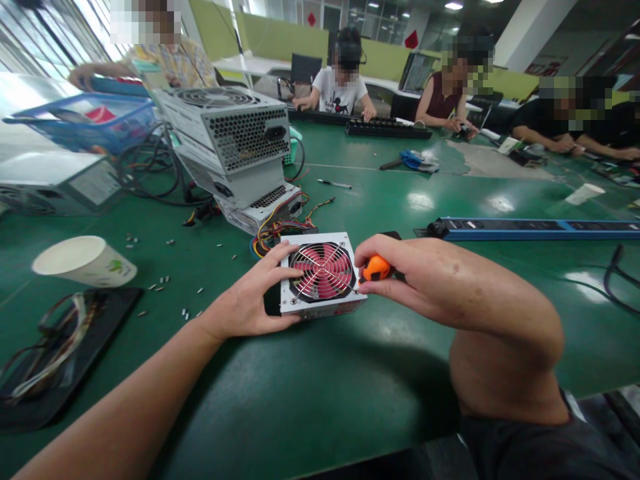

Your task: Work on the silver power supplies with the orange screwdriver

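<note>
A small computer power supply (324, 308) stands on the green table with its red fan and wire guard facing up. My left hand (255, 297) grips its left side, fingers on the top edge and fan guard, thumb along the near side. In my right hand (400, 263) is a screwdriver (377, 268) with an orange and black handle, closed in the fingers at the unit's right edge. The screwdriver's shaft and tip are hidden. Coloured cables (270, 230) lie behind the unit.
Stacked power supplies (225, 133) rise behind on the left, near a blue basket (105, 137). A paper cup (83, 260), small metal bits (160, 288) and glasses on a black tablet (100, 340) lie left. A blue power strip (540, 230) is right. Several people sit across the table.
</note>
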### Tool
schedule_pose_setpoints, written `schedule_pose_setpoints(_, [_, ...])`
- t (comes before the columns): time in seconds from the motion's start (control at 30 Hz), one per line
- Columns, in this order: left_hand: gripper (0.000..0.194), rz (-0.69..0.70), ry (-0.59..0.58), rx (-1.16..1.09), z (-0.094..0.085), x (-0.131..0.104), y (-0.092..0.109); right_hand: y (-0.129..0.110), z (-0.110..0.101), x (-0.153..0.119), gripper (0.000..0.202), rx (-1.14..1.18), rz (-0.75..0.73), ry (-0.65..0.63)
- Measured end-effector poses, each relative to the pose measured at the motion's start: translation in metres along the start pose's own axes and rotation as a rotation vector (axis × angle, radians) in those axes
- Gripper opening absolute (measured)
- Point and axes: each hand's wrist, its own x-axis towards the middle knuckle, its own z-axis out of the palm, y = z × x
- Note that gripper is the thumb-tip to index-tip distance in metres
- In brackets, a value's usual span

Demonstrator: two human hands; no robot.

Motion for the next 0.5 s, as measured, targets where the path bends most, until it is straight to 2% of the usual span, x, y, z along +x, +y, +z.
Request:
schedule_pose_setpoints(0.37, [0.075,-0.005,-0.01,0.009,0.001,-0.0023,-0.0034,0.0073,-0.0078,-0.0083,0.03,-0.021,0.024,0.165])
schedule_pose_setpoints(0.5, [0.074,-0.008,-0.013,0.009,0.0012,-0.0027,-0.003,0.0097,-0.0082,-0.0094,0.031,0.003,0.037,0.179])
